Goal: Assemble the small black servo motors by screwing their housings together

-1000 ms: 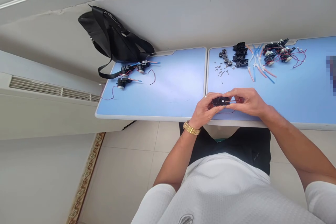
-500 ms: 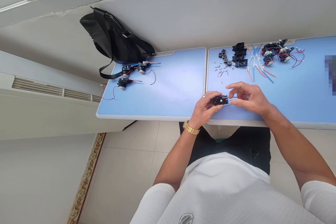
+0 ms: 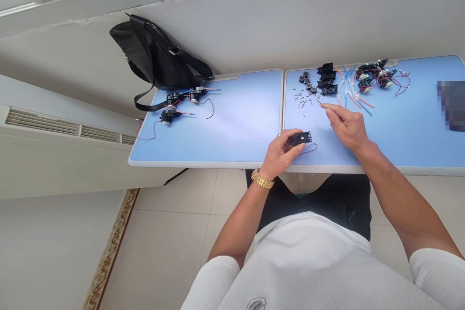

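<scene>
My left hand [image 3: 281, 151] is shut on a small black plastic motor housing [image 3: 300, 138], and a loop of thin red wire [image 3: 311, 148] trails from the housing to the right. My right hand [image 3: 345, 126] is apart from it, pinching a thin orange-tipped tube [image 3: 322, 105] between finger and thumb. The tube's tip points at a scatter of tiny screws [image 3: 301, 99]. Just beyond lie several round black parts [image 3: 306, 79], stacked-looking black housings [image 3: 327, 80], blue and orange tubes [image 3: 348, 88] and wired assemblies [image 3: 374, 76].
Two blue-topped tables [image 3: 232, 121] stand side by side, with several wired black units [image 3: 178, 104] on the left one. A black bag [image 3: 156, 55] rests behind them against the wall. A white wall heater [image 3: 69, 126] stands at the left, with a tiled floor below.
My right hand has left the housing and moved up and right, holding the thin tube. My left hand still grips the housing, which sits slightly lower and further left.
</scene>
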{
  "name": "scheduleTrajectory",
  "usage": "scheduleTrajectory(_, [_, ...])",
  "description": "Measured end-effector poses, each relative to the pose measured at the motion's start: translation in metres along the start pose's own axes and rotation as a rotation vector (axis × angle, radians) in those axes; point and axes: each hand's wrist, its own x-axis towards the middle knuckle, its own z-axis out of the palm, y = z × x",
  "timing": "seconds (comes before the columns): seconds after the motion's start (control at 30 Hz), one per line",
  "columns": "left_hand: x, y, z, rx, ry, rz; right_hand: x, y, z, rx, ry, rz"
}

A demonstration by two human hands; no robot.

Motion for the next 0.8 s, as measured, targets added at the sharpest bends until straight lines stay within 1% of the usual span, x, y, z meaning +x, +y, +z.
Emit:
scheduleTrajectory(0.1, [-0.001,0.001,0.001,-0.019,0.018,-0.029,0.002,0.0,-0.003,-0.086,0.051,0.034])
scheduleTrajectory(0.2, [-0.001,0.001,0.0,-0.027,0.019,-0.057,0.009,-0.004,-0.01,-0.097,0.13,0.067])
scheduleTrajectory(0.27, [0.0,0.001,-0.001,-0.002,0.014,-0.067,0.019,-0.008,-0.017,-0.049,0.176,0.061])
scheduleTrajectory(0.37, [0.0,0.001,-0.003,0.045,-0.005,-0.06,0.039,-0.014,-0.029,0.038,0.233,0.009])
scheduleTrajectory(0.43, [0.0,0.002,-0.004,0.06,-0.014,-0.05,0.052,-0.016,-0.035,0.041,0.261,0.005])
scheduleTrajectory(0.5, [-0.001,0.003,-0.004,0.059,-0.01,-0.051,0.062,-0.013,-0.036,0.038,0.297,0.01])
scheduleTrajectory(0.57, [-0.001,0.005,-0.004,0.049,-0.007,-0.063,0.066,-0.008,-0.032,0.069,0.283,0.05])
scheduleTrajectory(0.63, [0.0,0.007,-0.003,0.031,-0.005,-0.067,0.064,-0.002,-0.026,0.105,0.211,0.081])
scheduleTrajectory(0.7, [0.002,0.009,-0.003,0.003,0.003,-0.063,0.06,0.001,-0.023,0.155,0.161,0.07])
scheduleTrajectory(0.8, [0.003,0.009,-0.002,-0.03,0.038,-0.073,0.055,-0.001,-0.025,0.194,0.081,0.056])
